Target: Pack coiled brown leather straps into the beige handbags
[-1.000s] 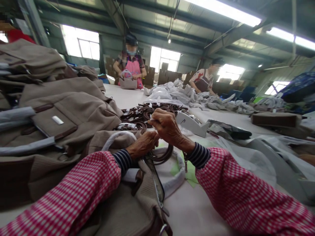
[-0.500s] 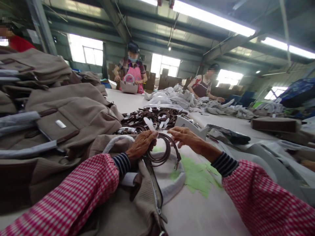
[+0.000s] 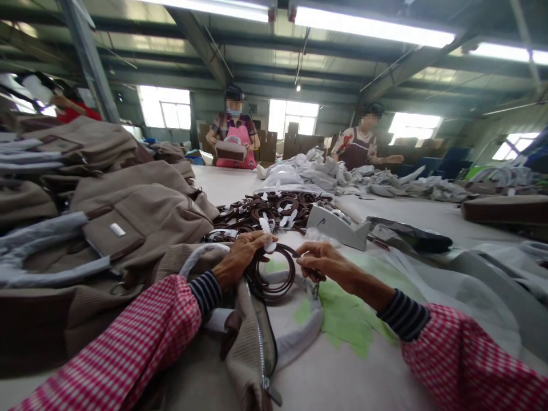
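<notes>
My left hand (image 3: 243, 254) is closed on a coiled brown strap (image 3: 274, 295), with a white tag (image 3: 269, 246) by its fingertips. My right hand (image 3: 327, 261) pinches the strap's loose end at the right of the coil, where a metal clip hangs below the fingers. Under the coil lies a taupe bag (image 3: 244, 348) with its zipper open and a wrapped handle (image 3: 299, 337) spread on the table. Green paper pieces (image 3: 351, 314) lie beneath my right hand.
Beyond my hands is a heap of coiled straps (image 3: 274, 208), beside a grey tape dispenser (image 3: 338, 224). Taupe bags (image 3: 141, 217) pile up at left. Grey-white wrapping (image 3: 308, 168) covers the far table. Two co-workers stand across, one holding a bag (image 3: 230, 149); another person is far left.
My right hand has gone from beside the coil to gripping the strap's end. The view has shifted slightly, and the co-worker in the pink apron has turned the bag.
</notes>
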Action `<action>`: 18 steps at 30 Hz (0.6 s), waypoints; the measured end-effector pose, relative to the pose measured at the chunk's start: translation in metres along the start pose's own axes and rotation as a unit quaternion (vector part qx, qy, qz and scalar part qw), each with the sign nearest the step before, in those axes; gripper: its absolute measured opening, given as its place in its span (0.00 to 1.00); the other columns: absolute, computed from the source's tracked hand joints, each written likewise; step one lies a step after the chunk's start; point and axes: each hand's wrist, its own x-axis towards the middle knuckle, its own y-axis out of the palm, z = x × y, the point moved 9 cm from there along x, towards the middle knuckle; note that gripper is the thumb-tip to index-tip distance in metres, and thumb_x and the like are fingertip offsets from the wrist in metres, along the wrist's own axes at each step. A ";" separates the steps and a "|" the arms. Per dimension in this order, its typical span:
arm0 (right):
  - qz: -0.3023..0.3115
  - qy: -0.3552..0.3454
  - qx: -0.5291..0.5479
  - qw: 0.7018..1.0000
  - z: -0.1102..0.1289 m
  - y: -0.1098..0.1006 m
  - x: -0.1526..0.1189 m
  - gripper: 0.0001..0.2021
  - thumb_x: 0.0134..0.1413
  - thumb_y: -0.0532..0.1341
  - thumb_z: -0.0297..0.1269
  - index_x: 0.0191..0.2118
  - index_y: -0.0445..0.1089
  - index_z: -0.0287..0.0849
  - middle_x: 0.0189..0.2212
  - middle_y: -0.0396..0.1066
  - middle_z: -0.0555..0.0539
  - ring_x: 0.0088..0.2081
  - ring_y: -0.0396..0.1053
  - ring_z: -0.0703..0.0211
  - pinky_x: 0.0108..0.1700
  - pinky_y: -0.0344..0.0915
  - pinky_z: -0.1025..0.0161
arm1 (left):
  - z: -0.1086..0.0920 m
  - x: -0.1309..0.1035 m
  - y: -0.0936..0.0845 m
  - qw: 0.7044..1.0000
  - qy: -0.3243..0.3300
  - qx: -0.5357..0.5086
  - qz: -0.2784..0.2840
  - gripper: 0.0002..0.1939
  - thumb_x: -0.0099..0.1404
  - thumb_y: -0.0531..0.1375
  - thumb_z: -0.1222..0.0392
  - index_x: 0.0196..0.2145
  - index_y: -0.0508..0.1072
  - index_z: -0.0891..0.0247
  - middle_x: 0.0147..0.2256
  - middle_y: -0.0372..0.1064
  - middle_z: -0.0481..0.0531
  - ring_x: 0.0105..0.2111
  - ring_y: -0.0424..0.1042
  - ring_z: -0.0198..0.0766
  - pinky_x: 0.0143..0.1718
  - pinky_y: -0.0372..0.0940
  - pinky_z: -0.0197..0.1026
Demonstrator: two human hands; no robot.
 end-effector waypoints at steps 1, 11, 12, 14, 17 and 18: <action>-0.002 -0.001 0.003 1.000 0.000 0.000 0.000 0.16 0.51 0.66 0.45 0.40 0.72 0.37 0.22 0.72 0.50 0.20 0.63 0.67 0.21 0.53 0.70 | 0.001 0.001 0.000 1.000 0.002 0.002 -0.002 0.29 0.60 0.65 0.35 0.41 0.79 0.67 0.40 0.74 0.57 0.38 0.74 0.41 0.36 0.74 0.40; -0.123 -0.054 0.030 0.990 0.038 -0.020 0.062 0.07 0.59 0.59 0.28 0.42 0.72 0.38 0.22 0.75 0.50 0.18 0.65 0.67 0.18 0.53 0.72 | -0.006 0.007 -0.026 0.983 0.088 0.105 -0.123 0.29 0.61 0.66 0.42 0.53 0.71 0.65 0.47 0.73 0.57 0.45 0.72 0.47 0.47 0.67 0.47; -0.150 -0.045 0.017 0.987 0.037 -0.026 0.071 0.07 0.60 0.58 0.27 0.42 0.71 0.38 0.23 0.75 0.50 0.18 0.65 0.67 0.18 0.52 0.72 | -0.007 0.006 -0.031 0.979 0.094 0.112 -0.145 0.31 0.61 0.65 0.43 0.55 0.69 0.65 0.50 0.72 0.59 0.49 0.72 0.49 0.50 0.67 0.49; -0.194 -0.027 -0.009 0.981 0.030 -0.036 0.085 0.06 0.62 0.56 0.26 0.40 0.70 0.38 0.24 0.76 0.49 0.19 0.66 0.66 0.18 0.54 0.72 | -0.010 0.003 -0.037 0.969 0.105 0.124 -0.185 0.34 0.61 0.65 0.46 0.60 0.65 0.66 0.56 0.69 0.63 0.55 0.71 0.51 0.54 0.67 0.51; -0.206 -0.006 -0.054 0.977 0.013 -0.044 0.093 0.06 0.60 0.57 0.25 0.35 0.71 0.38 0.25 0.76 0.47 0.21 0.69 0.64 0.22 0.59 0.70 | -0.017 -0.003 -0.037 0.959 0.127 0.154 -0.202 0.35 0.60 0.65 0.49 0.61 0.65 0.66 0.60 0.67 0.65 0.57 0.71 0.51 0.56 0.68 0.52; -0.202 -0.007 -0.077 0.976 0.008 -0.046 0.091 0.06 0.58 0.58 0.24 0.33 0.71 0.38 0.24 0.75 0.48 0.23 0.70 0.63 0.24 0.60 0.69 | -0.020 -0.004 -0.033 0.959 0.131 0.168 -0.185 0.32 0.60 0.65 0.49 0.59 0.68 0.66 0.59 0.69 0.64 0.56 0.72 0.51 0.55 0.69 0.51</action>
